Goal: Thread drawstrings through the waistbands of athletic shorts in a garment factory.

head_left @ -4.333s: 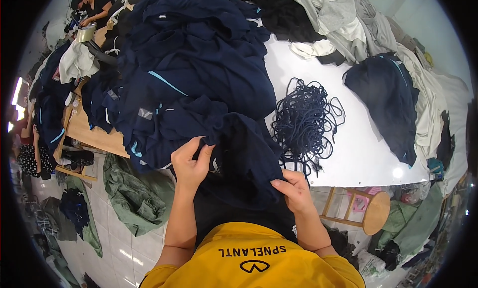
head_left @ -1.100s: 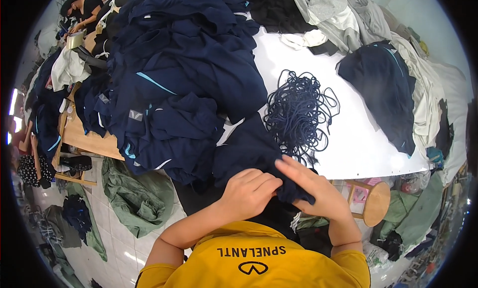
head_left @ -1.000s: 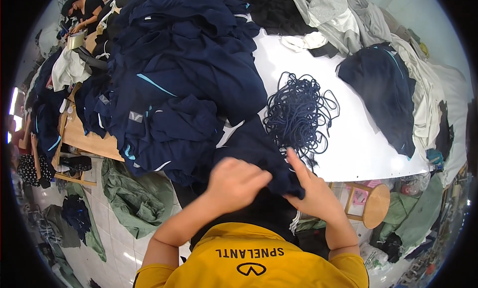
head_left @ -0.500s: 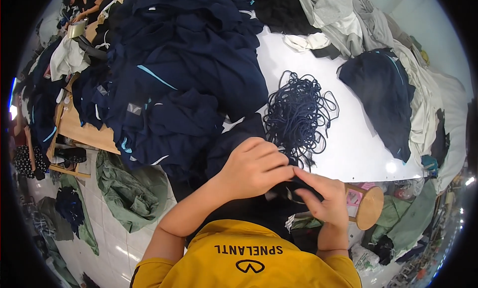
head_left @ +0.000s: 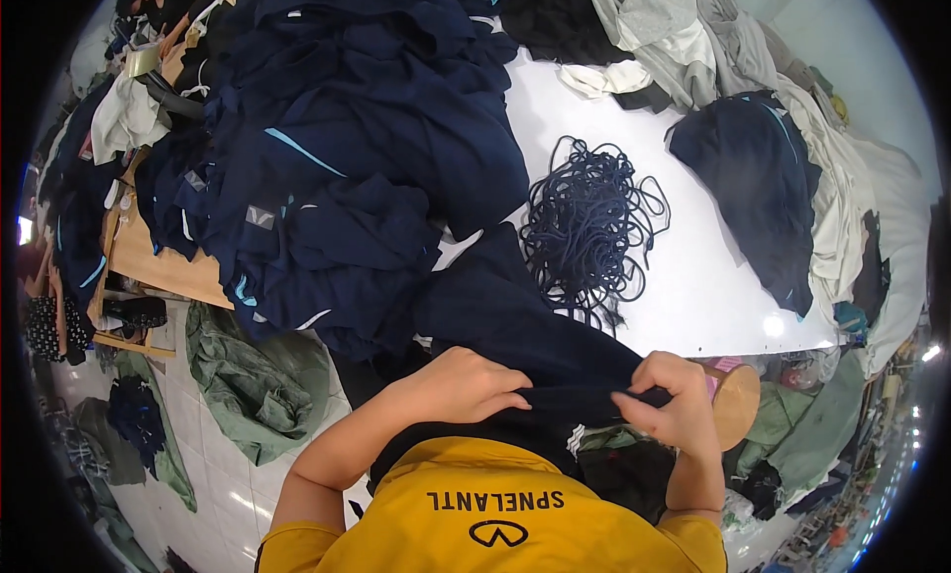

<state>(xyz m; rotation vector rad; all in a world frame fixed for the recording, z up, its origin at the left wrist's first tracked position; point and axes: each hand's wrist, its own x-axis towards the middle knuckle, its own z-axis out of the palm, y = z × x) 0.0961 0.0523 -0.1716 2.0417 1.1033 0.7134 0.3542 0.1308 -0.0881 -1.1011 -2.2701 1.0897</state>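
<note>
A dark navy garment [head_left: 540,325] stretches from the table's front edge down to my lap. My left hand [head_left: 468,385] is closed on its edge, fingers and thumb pinching the cloth. On the right, my right hand [head_left: 674,395] grips the same edge, so the fabric lies taut between them. Just beyond the garment lies a tangled heap of navy drawstring cords [head_left: 589,226] on the white tabletop [head_left: 733,286]. The garment's lower part is hidden behind my hands and in shadow.
A large pile of navy garments [head_left: 367,117] covers the table's left. Another navy piece [head_left: 748,197] lies at the right, beside pale cloth [head_left: 842,207]. A round wooden stool [head_left: 735,405] stands below the right edge; green cloth [head_left: 258,385] lies on the floor. Another person [head_left: 163,3] is at far left.
My hands have moved apart, the left one back toward my body and the right one outward. The navy cloth is now spread between them, where before the hands were together near the cords.
</note>
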